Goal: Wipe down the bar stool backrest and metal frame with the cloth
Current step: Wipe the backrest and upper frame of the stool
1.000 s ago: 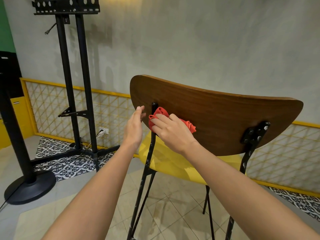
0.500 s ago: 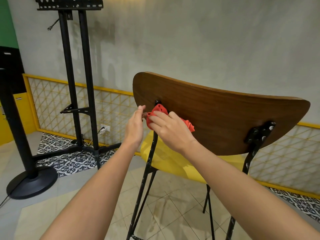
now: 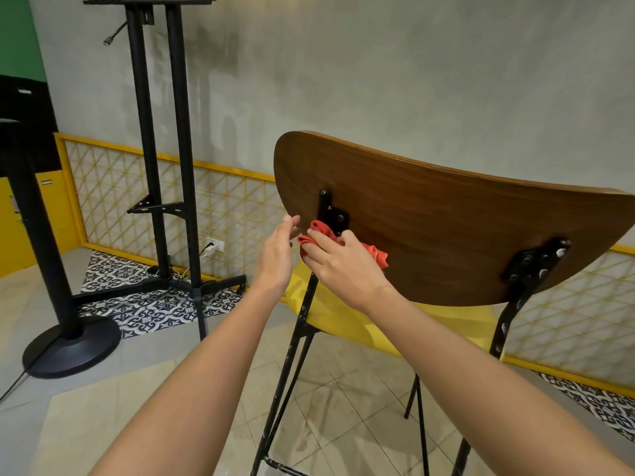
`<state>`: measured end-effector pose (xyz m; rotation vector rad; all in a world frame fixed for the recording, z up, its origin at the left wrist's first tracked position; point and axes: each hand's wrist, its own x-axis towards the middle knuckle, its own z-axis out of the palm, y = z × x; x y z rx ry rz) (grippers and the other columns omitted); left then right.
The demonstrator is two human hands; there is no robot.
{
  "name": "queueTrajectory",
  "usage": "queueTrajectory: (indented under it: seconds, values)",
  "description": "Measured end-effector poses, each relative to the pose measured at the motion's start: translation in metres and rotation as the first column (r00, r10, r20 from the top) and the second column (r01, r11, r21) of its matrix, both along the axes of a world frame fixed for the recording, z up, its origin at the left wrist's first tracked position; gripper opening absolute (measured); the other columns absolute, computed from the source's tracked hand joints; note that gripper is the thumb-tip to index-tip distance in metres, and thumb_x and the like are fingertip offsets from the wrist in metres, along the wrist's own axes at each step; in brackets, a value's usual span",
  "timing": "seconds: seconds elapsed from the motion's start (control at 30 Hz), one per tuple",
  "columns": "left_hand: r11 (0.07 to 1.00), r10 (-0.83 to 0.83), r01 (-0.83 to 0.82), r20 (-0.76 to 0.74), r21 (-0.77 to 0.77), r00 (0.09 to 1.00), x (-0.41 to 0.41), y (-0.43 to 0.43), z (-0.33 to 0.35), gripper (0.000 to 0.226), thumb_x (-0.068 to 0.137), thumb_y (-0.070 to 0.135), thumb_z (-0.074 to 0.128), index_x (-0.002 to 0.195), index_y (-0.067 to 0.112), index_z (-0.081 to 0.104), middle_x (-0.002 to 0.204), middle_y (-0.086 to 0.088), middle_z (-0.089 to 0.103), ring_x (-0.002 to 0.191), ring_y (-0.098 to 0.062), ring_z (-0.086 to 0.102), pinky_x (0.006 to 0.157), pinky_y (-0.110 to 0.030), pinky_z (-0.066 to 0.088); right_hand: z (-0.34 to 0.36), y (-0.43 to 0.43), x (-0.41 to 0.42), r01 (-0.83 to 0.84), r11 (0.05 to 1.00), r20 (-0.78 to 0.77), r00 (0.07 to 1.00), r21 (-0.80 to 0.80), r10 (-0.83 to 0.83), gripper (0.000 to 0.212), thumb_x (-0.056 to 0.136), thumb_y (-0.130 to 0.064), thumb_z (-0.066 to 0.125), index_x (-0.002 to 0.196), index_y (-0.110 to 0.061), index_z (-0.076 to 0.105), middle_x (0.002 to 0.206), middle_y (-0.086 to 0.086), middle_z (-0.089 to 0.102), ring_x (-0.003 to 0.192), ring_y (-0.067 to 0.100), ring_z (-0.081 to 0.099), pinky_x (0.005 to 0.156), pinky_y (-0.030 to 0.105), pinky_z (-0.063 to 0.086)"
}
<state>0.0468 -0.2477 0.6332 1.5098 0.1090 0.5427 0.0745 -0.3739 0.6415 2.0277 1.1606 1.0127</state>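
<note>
Mostly hidden under right hand (image 3: 343,266): crumpled red cloth (image 3: 376,254) | cut off at right edge: curved brown wooden backrest (image 3: 446,235) | cut off at top edge: tall black metal stand (image 3: 151,132) | hidden behind backrest: most of yellow seat (image 3: 343,321)

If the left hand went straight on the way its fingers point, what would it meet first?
Probably the left edge of the wooden backrest: the left hand points up and forward, fingertips right at that edge, though depth is unclear and it may already touch.
</note>
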Motion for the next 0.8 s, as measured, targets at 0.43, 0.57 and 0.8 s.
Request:
queueTrajectory:
  seconds: [0.43,0.57,0.8]
  values:
    - [1.0,0.007,-0.006,-0.053,0.027,0.999,0.004,0.004,-0.019,0.045,0.102,0.04,0.022,0.132,0.024,0.051,0.13,-0.001,0.054,0.122,-0.019,0.047,0.102,-0.034,0.034,-0.026,-0.006,0.009,-0.012,0.999,0.01,1.0,0.035,0.011,0.043,0.077,-0.021,0.073,0.118,-0.014,0.064,0.125,0.004,0.061,0.127,0.024,0.047,0.072,0.034,0.044]
    - [1.0,0.003,-0.001,-0.074,0.031,0.997,0.003,0.003,-0.025,0.045,0.102,0.04,0.023,0.132,0.023,0.051,0.133,-0.004,0.053,0.124,-0.021,0.046,0.102,-0.034,0.033,-0.035,-0.007,0.008,-0.037,0.999,-0.028,0.999,0.023,0.038,0.037,0.075,-0.023,0.073,0.111,-0.014,0.068,0.119,0.003,0.064,0.121,0.025,0.052,0.07,0.033,0.045]
    - [1.0,0.022,-0.021,-0.076,0.016,0.997,0.008,0.003,-0.022,0.044,0.102,0.039,0.023,0.129,0.023,0.054,0.129,-0.003,0.055,0.123,-0.023,0.046,0.1,-0.035,0.035,-0.01,-0.01,0.005,-0.153,0.957,0.104,0.986,0.245,0.13,0.034,0.088,-0.009,0.04,0.109,-0.01,0.067,0.114,0.008,0.065,0.11,0.033,0.058,0.062,0.035,0.045]
